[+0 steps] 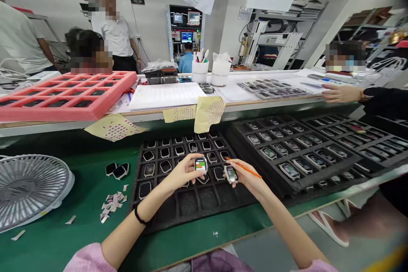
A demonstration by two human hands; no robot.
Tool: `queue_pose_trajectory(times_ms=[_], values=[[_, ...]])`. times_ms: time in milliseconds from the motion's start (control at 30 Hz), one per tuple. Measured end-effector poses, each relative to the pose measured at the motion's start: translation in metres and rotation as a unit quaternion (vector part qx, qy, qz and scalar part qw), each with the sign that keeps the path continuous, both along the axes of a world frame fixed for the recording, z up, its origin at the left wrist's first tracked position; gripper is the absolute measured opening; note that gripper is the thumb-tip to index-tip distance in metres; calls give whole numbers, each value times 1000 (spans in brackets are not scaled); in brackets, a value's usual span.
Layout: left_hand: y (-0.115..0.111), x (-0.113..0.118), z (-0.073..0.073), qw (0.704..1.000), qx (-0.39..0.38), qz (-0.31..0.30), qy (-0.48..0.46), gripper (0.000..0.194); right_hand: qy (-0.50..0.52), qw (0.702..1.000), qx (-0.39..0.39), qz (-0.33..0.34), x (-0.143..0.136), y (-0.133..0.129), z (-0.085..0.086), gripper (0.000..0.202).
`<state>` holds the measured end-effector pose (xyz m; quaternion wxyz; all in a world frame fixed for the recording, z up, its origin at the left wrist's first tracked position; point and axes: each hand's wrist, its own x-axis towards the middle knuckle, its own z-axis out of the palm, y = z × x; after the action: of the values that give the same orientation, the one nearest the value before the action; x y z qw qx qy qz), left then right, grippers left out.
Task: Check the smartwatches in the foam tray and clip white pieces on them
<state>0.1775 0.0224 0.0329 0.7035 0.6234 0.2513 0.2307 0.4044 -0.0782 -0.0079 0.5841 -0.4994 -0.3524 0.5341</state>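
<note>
My left hand (186, 173) is closed on a watch case (200, 165) whose lit screen shows green, white and red blocks. Another watch case (231, 174), its screen also lit, is gripped by my right hand (244, 175), which also holds a thin orange stick (247, 169). Both hands are above a black foam tray (191, 216) with rows of square watch cases in its compartments; the front compartments around its middle hold nothing.
Left are a white fan (28, 191), two loose watch cases (119, 171) and scattered paper strips (113, 205). More black trays (287, 148) lie right. The raised shelf carries a pink foam tray (92, 110). Another person's hand (341, 93) reaches in at right.
</note>
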Motion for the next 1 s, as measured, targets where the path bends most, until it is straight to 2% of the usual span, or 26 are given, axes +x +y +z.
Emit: queue_pose_trajectory(times_ms=[133, 267, 400, 533, 600, 800, 1000], values=[[12, -20, 8, 996, 48, 71, 16, 46, 44, 996, 18, 77, -22, 23, 30, 24], [18, -38, 18, 985, 107, 136, 16, 44, 12, 985, 53, 162, -47, 44, 58, 33], [14, -54, 34, 976, 151, 157, 13, 41, -21, 981, 90, 168, -71, 66, 74, 33], [10, -63, 45, 972, 163, 171, 6, 37, -28, 985, 128, 108, -89, 82, 81, 21], [10, -64, 46, 971, 159, 179, -3, 37, -14, 985, 141, 101, -94, 86, 80, 19], [11, -58, 44, 969, 152, 192, -36, 38, -1, 975, 155, 159, -93, 85, 76, 24], [11, -57, 45, 970, 147, 195, -17, 37, -13, 970, 163, 182, -86, 83, 77, 28]])
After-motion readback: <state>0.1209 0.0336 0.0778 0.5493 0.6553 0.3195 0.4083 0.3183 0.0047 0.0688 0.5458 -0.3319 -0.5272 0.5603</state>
